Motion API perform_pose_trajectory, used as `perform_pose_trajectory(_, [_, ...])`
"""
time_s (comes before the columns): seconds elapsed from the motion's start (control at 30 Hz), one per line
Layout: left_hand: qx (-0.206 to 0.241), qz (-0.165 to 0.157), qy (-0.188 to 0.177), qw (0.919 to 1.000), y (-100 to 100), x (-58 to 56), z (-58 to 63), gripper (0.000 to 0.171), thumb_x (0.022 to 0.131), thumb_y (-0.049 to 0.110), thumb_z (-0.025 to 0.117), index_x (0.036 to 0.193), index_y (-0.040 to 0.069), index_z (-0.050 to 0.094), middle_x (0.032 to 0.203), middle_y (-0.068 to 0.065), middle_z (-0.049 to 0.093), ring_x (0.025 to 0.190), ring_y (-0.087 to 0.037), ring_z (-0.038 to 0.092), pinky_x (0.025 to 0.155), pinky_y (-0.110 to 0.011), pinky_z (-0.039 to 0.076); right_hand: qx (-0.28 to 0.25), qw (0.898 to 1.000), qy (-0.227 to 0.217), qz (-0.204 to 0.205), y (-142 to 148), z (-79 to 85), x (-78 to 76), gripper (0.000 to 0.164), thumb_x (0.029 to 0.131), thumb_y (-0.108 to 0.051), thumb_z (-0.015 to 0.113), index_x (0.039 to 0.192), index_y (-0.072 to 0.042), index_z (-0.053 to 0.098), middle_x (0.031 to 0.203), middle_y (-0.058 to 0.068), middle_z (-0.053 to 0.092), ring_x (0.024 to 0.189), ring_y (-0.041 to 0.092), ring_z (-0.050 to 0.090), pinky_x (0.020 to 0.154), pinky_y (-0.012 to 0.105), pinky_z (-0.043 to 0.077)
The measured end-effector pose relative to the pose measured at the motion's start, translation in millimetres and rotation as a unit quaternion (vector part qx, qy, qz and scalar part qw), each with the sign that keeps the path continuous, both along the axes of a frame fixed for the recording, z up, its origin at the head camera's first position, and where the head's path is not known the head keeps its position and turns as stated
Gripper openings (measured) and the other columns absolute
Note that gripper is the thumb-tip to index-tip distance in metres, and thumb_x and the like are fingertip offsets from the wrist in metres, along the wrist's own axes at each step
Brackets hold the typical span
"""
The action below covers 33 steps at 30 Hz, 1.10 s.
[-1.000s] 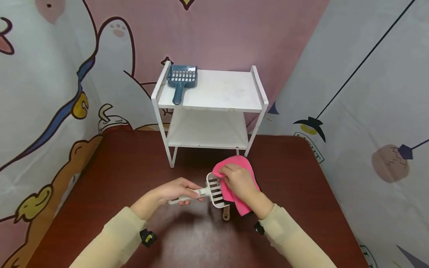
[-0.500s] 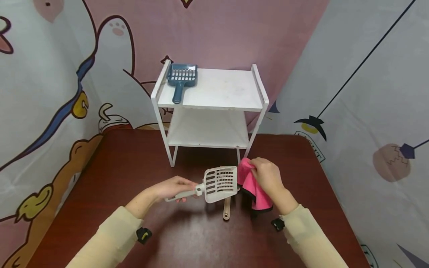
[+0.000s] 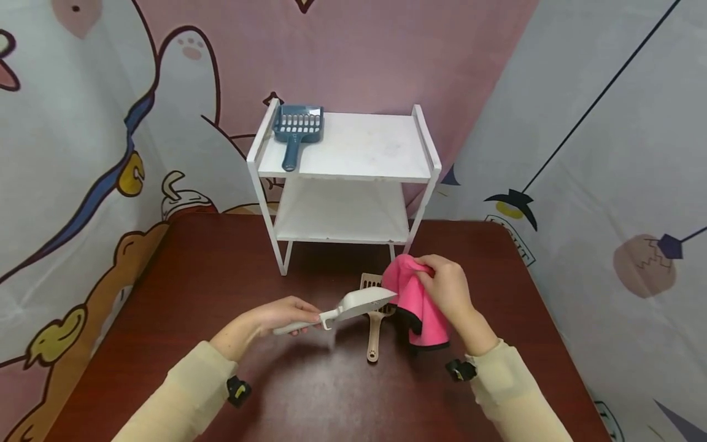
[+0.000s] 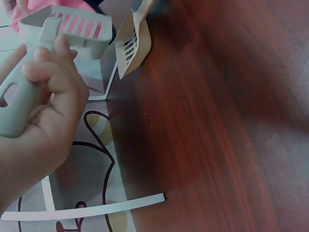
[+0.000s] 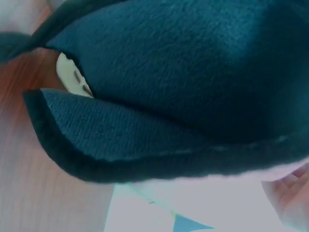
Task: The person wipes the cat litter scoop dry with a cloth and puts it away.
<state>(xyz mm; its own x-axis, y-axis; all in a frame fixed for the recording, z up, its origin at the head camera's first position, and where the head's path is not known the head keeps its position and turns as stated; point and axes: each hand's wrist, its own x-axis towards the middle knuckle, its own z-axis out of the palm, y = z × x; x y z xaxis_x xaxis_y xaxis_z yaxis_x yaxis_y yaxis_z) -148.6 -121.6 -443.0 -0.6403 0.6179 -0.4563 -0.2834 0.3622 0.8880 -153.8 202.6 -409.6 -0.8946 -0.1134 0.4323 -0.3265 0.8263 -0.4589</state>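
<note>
My left hand [image 3: 287,315] grips the handle of a white slotted litter scoop [image 3: 361,301], seen nearly edge-on in the head view. In the left wrist view the fingers wrap its handle [image 4: 19,96], and pink shows through the slots. My right hand [image 3: 446,288] pinches a pink cloth [image 3: 411,294] with a dark underside and black edging, hanging beside the scoop's front edge. The cloth's dark side [image 5: 169,77] fills much of the right wrist view. Below them a beige litter scoop [image 3: 374,341] lies on the table, its head partly hidden by the white scoop and cloth.
A white two-tier shelf [image 3: 353,147] stands at the back of the dark red-brown table [image 3: 221,264]. On its top tier, at the left, lies a blue litter scoop [image 3: 297,126]. Patterned cloth walls [image 3: 375,49] surround the table.
The right hand has drawn the pink cloth off the white scoop and to the right. The left hand has turned the white scoop from slots facing up to nearly edge-on, uncovering more of the beige scoop.
</note>
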Motion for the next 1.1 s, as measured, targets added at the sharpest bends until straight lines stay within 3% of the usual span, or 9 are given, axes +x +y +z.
perform_pose_trajectory(0.1, [0.016, 0.016, -0.027, 0.9994, 2.1, 1.5, -4.0, 0.045, 0.09, 0.014, 0.058, 0.128, -0.007, 0.049, 0.081, 0.006, 0.062, 0.059, -0.003, 0.049, 0.051, -0.015, 0.041, -0.023, 0.999, 0.009, 0.024, -9.9, 4.5, 4.3, 0.019, 0.076, -0.004, 0.074, 0.094, -0.002, 0.071, 0.091, 0.015, 0.07, 0.08, 0.026, 0.065, 0.073, 0.041, 0.055])
perform_pose_trajectory(0.2, [0.03, 0.033, -0.039, 0.9982, 3.1, 2.8, -5.4, 0.047, 0.089, 0.011, 0.058, 0.132, -0.006, 0.045, 0.079, 0.004, 0.057, 0.055, -0.001, 0.048, 0.048, -0.013, 0.04, -0.022, 0.996, 0.029, 0.079, -27.1, 7.6, 10.1, 0.017, 0.073, -0.005, 0.076, 0.09, -0.005, 0.072, 0.087, 0.01, 0.071, 0.08, 0.023, 0.066, 0.073, 0.037, 0.055])
perform_pose_trajectory(0.3, [0.045, 0.037, -0.031, 0.9978, 5.1, 3.0, -5.9, 0.047, 0.089, 0.011, 0.058, 0.132, -0.006, 0.045, 0.078, 0.004, 0.056, 0.055, 0.0, 0.047, 0.047, -0.012, 0.039, 0.026, 0.988, 0.057, 0.14, -43.0, 3.0, 16.2, 0.019, 0.072, -0.007, 0.077, 0.09, -0.01, 0.073, 0.086, 0.004, 0.071, 0.083, 0.019, 0.067, 0.074, 0.034, 0.055])
perform_pose_trajectory(0.37, [0.055, 0.036, -0.021, 0.9976, 6.4, 2.6, -5.1, 0.048, 0.089, 0.01, 0.058, 0.132, -0.007, 0.045, 0.079, 0.005, 0.056, 0.056, 0.0, 0.047, 0.048, -0.012, 0.038, 0.059, 0.983, 0.075, 0.16, -48.9, -2.7, 19.3, 0.02, 0.071, -0.008, 0.078, 0.089, -0.012, 0.073, 0.085, 0.001, 0.072, 0.085, 0.017, 0.067, 0.075, 0.032, 0.055])
perform_pose_trajectory(0.47, [0.061, 0.044, 0.003, 0.9971, 6.7, 1.3, -3.1, 0.048, 0.088, 0.008, 0.058, 0.132, -0.008, 0.045, 0.078, 0.003, 0.057, 0.057, -0.001, 0.047, 0.048, -0.012, 0.039, 0.068, 0.984, 0.079, 0.144, -48.8, -12.2, 20.4, 0.02, 0.07, -0.007, 0.079, 0.088, -0.013, 0.073, 0.085, 0.001, 0.072, 0.084, 0.017, 0.068, 0.075, 0.032, 0.055])
perform_pose_trajectory(0.63, [0.031, 0.075, 0.05, 0.9955, 3.5, -0.4, 0.0, 0.05, 0.084, 0.004, 0.063, 0.13, -0.005, 0.049, 0.077, 0.002, 0.057, 0.061, -0.003, 0.05, 0.051, -0.017, 0.042, 0.049, 0.995, 0.029, 0.083, -34.0, -25.9, 13.7, 0.017, 0.072, -0.006, 0.077, 0.088, -0.01, 0.073, 0.087, 0.007, 0.071, 0.085, 0.02, 0.067, 0.075, 0.036, 0.054])
perform_pose_trajectory(0.77, [0.014, 0.087, 0.052, 0.9948, 2.5, -1.2, -0.8, 0.053, 0.082, 0.005, 0.065, 0.132, -0.004, 0.047, 0.085, 0.002, 0.058, 0.066, -0.005, 0.054, 0.054, -0.02, 0.045, 0.051, 0.997, 0.008, 0.055, -21.3, -29.1, 7.7, 0.016, 0.074, -0.005, 0.074, 0.091, -0.007, 0.072, 0.09, 0.009, 0.071, 0.086, 0.023, 0.067, 0.076, 0.038, 0.054])
perform_pose_trajectory(0.93, [0.023, 0.08, 0.023, 0.9963, 2.2, -2.6, -6.8, 0.051, 0.084, 0.006, 0.062, 0.131, -0.006, 0.046, 0.079, 0.004, 0.057, 0.061, -0.003, 0.05, 0.052, -0.015, 0.042, 0.019, 0.999, 0.032, 0.021, -15.8, -18.1, 6.5, 0.022, 0.074, -0.004, 0.075, 0.096, -0.005, 0.072, 0.092, 0.013, 0.071, 0.087, 0.027, 0.067, 0.078, 0.042, 0.054])
perform_pose_trajectory(1.1, [0.04, 0.06, 0.013, 0.9973, 5.4, -2.8, -11.2, 0.05, 0.086, 0.005, 0.061, 0.132, -0.007, 0.045, 0.074, 0.007, 0.06, 0.057, -0.001, 0.05, 0.05, -0.013, 0.04, 0.006, 0.995, 0.088, 0.056, -35.4, 2.1, 15.7, 0.025, 0.07, -0.004, 0.078, 0.095, -0.004, 0.072, 0.091, 0.013, 0.071, 0.087, 0.027, 0.067, 0.079, 0.04, 0.054])
